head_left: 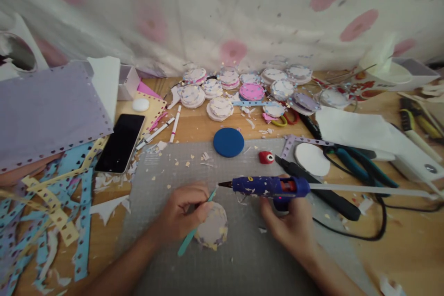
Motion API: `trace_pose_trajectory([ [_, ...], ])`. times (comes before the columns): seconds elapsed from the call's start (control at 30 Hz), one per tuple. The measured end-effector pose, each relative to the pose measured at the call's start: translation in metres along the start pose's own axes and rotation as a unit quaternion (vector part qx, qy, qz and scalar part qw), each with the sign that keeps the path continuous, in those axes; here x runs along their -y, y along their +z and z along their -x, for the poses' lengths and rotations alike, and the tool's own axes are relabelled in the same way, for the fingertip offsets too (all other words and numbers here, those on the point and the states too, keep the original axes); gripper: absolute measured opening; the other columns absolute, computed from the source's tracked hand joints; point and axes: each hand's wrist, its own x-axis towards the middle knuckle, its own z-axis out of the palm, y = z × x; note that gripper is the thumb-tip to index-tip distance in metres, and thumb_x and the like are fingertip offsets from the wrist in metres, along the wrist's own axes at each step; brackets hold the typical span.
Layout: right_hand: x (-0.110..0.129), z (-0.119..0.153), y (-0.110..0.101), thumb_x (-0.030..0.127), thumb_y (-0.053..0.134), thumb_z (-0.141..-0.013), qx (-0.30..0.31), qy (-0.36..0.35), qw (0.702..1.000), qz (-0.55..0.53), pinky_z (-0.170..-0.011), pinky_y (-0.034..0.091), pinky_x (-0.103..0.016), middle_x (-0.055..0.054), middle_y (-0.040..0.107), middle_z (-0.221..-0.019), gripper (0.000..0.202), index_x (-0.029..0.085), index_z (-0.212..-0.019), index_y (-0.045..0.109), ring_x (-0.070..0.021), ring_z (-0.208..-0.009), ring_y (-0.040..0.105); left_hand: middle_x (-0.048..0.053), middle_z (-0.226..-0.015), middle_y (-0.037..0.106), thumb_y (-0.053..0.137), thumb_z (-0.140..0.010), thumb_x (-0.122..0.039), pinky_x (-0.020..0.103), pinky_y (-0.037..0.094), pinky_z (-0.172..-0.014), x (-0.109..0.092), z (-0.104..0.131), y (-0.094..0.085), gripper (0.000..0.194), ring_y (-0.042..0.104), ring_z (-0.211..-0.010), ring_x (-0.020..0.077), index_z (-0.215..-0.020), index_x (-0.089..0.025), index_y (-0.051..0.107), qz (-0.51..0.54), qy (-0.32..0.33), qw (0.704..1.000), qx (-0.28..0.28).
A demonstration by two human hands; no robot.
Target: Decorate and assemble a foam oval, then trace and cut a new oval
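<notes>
My right hand is wrapped round a blue hot glue gun, whose dark nozzle points left and whose white glue stick runs out to the right. In my left hand, thumb and fingers pinch a thin turquoise stick, held at a slant. The glue gun's tip is close to the upper end of that stick; whether they touch I cannot tell. Just beside my left fingers is a pale round disc with small yellowish and lilac pieces round its rim. It lies over the grey cutting mat.
A blue disc, a small red punch and a white disc lie ahead. Several decorated discs stand at the back. A phone and punched paper strips are left; pliers and a black cord right.
</notes>
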Motion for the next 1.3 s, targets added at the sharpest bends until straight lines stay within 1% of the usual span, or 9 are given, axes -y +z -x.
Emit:
trace_pose_trajectory([
  [0.2,0.001,-0.001,-0.001,0.025,0.056,-0.077,0.004,-0.001,1.0,0.004,-0.044,0.04,-0.025,0.001,0.055,-0.06,0.007,0.019,-0.078,0.053,-0.0121,-0.044,0.045,-0.002,-0.054,0.041,0.046,-0.088,-0.02,0.029,0.037,-0.063,0.002,0.001,0.0,0.037,0.041,-0.057,0.0136,-0.052,-0.019,0.037,-0.008,0.003,1.0,0.001],
  [0.47,0.001,-0.001,-0.001,0.023,0.056,-0.077,0.005,-0.012,1.0,-0.007,-0.05,0.043,-0.026,0.0,0.058,-0.066,0.005,0.02,-0.081,0.052,-0.0142,-0.051,0.051,-0.002,-0.052,0.041,0.046,-0.088,-0.02,0.029,0.037,-0.062,-0.001,0.0,0.0,0.038,0.042,-0.055,0.0137,-0.05,-0.019,0.039,-0.014,0.005,1.0,-0.001],
  [0.67,0.0,-0.001,-0.003,0.022,0.055,-0.078,0.02,-0.018,1.0,-0.006,-0.045,0.04,-0.025,0.0,0.057,-0.064,0.006,0.02,-0.08,0.05,-0.0141,-0.049,0.05,-0.001,-0.05,0.043,0.047,-0.088,-0.024,0.03,0.038,-0.063,-0.001,-0.001,0.0,0.039,0.043,-0.055,0.0145,-0.05,-0.019,0.04,-0.015,-0.004,1.0,-0.002],
  [0.77,0.0,-0.002,-0.005,0.021,0.053,-0.079,0.023,-0.031,0.999,-0.003,-0.049,0.042,-0.026,0.0,0.057,-0.066,0.005,0.021,-0.082,0.049,-0.0151,-0.053,0.052,-0.001,-0.051,0.043,0.047,-0.088,-0.023,0.03,0.039,-0.064,0.0,-0.001,0.0,0.039,0.044,-0.056,0.0143,-0.05,-0.019,0.04,-0.01,-0.001,1.0,-0.002],
  [0.93,-0.007,-0.007,-0.004,0.024,0.052,-0.079,0.051,-0.049,0.994,0.081,-0.054,0.045,-0.03,-0.003,0.056,-0.074,0.009,0.022,-0.087,0.048,-0.0198,-0.064,0.056,0.0,-0.051,0.046,0.047,-0.088,-0.024,0.031,0.039,-0.063,-0.002,-0.001,-0.002,0.04,0.045,-0.056,0.0148,-0.049,-0.019,0.045,-0.009,-0.009,1.0,-0.011],
  [1.0,-0.014,-0.007,-0.003,0.028,0.052,-0.082,0.035,-0.048,0.989,0.139,-0.057,0.047,-0.033,-0.005,0.056,-0.078,0.012,0.021,-0.091,0.048,-0.0226,-0.068,0.057,0.0,-0.049,0.047,0.047,-0.088,-0.026,0.031,0.04,-0.063,-0.003,-0.001,-0.003,0.041,0.045,-0.055,0.015,-0.047,-0.019,0.046,-0.007,-0.019,0.999,-0.026],
  [1.1,-0.027,-0.003,-0.001,0.032,0.051,-0.087,0.003,-0.05,0.976,0.21,-0.068,0.05,-0.041,-0.011,0.057,-0.087,0.024,0.016,-0.104,0.047,-0.0281,-0.08,0.058,0.0,-0.05,0.048,0.049,-0.087,-0.028,0.031,0.04,-0.063,-0.005,0.0,-0.006,0.041,0.046,-0.056,0.0151,-0.048,-0.019,0.05,0.007,-0.036,0.997,-0.062],
  [1.2,-0.038,0.002,0.002,0.028,0.048,-0.09,-0.011,-0.074,0.964,0.255,-0.077,0.049,-0.05,-0.02,0.057,-0.099,0.034,0.008,-0.116,0.043,-0.0337,-0.094,0.057,0.0,-0.054,0.05,0.051,-0.087,-0.029,0.028,0.039,-0.062,-0.007,0.002,-0.008,0.038,0.048,-0.058,0.0146,-0.05,-0.019,0.055,0.023,-0.07,0.992,-0.107],
  [1.3,-0.042,0.005,0.004,0.025,0.046,-0.091,-0.011,-0.088,0.958,0.272,-0.079,0.048,-0.052,-0.025,0.057,-0.102,0.036,0.002,-0.118,0.041,-0.0357,-0.098,0.055,0.0,-0.055,0.05,0.055,-0.085,-0.029,0.027,0.036,-0.06,-0.013,0.005,-0.009,0.036,0.047,-0.058,0.0135,-0.05,-0.019,0.056,0.039,-0.112,0.979,-0.165],
])
